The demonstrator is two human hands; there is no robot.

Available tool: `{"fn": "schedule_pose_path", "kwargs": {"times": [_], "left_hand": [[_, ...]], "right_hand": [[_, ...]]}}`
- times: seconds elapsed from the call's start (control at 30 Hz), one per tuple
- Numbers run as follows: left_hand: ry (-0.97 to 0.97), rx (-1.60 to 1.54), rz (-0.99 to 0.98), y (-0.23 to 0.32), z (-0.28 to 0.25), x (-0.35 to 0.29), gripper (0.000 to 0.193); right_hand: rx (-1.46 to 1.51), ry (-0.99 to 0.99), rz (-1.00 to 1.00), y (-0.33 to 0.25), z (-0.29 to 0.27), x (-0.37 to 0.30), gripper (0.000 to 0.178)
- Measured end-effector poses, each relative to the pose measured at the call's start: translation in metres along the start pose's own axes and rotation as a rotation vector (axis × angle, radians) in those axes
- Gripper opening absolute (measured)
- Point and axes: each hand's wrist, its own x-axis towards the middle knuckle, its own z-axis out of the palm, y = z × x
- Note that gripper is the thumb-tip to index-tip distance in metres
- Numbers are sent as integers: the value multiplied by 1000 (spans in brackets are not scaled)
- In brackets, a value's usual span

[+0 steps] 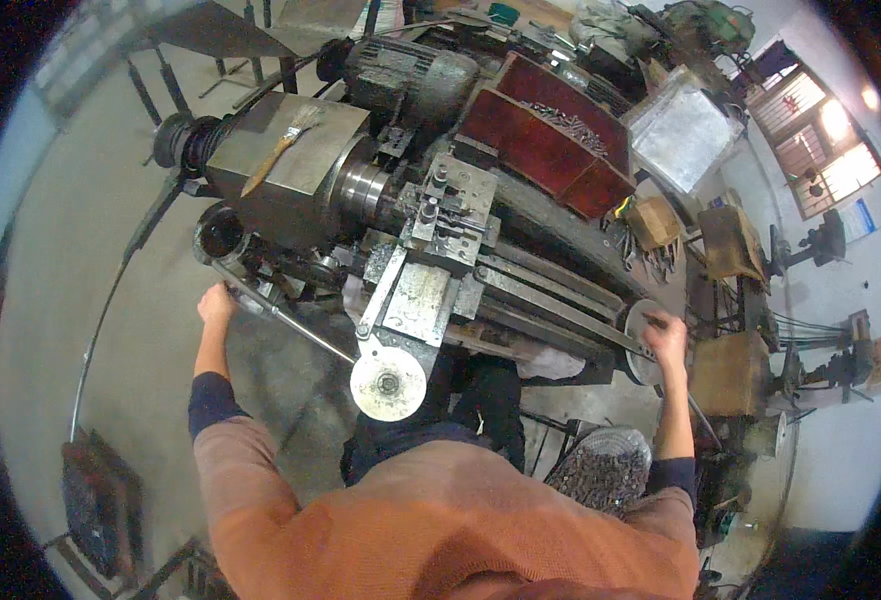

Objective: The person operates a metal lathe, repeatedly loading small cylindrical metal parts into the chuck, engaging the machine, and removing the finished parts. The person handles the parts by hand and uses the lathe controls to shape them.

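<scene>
A small metal lathe (410, 210) stands in front of me. My left hand (216, 302) is closed at the lathe's left front, just below the upper end of a long metal rod (290, 318). What its fingers hold, if anything, is hidden. At the right end of the bed, my right hand (665, 336) is closed on the rim of a round metal handwheel (642, 345). Between my hands are the tool slide (421, 300) and a pale round dial (388, 383). The bare steel chuck (364, 190) sits left of the tool post (443, 215).
A wooden-handled brush (278, 158) lies on the headstock. Behind the bed, a dark red box (550, 150) holds small metal parts. Pliers and other hand tools (650, 250) lie farther right. A container heaped with dark pieces (605, 468) sits beside my right arm.
</scene>
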Motion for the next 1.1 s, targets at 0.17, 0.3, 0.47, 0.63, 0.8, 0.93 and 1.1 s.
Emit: {"fn": "schedule_pose_path", "kwargs": {"times": [0.17, 0.3, 0.47, 0.63, 0.8, 0.93, 1.1], "left_hand": [[-58, -319, 48, -47, 3, -16, 37], [48, -983, -146, 3, -70, -47, 41], [190, -1283, -247, 59, -75, -47, 41], [276, -1578, -320, 95, -48, -35, 11], [307, -1517, -329, 96, -41, -23, 9], [399, -1540, -308, 96, -35, -19, 11], [318, -1460, -316, 97, -41, -19, 8]], "right_hand": [[-357, 29, 327, 201, -9, -40, 41], [-589, -234, 560, 295, -30, -88, 45], [-690, -165, 572, 284, -5, -102, 39], [-598, 8, 689, 226, 19, -163, 32], [-473, 113, 833, 179, 38, -189, 34], [-448, 138, 843, 180, 39, -191, 38], [-464, 89, 876, 179, 40, -192, 39]]}}
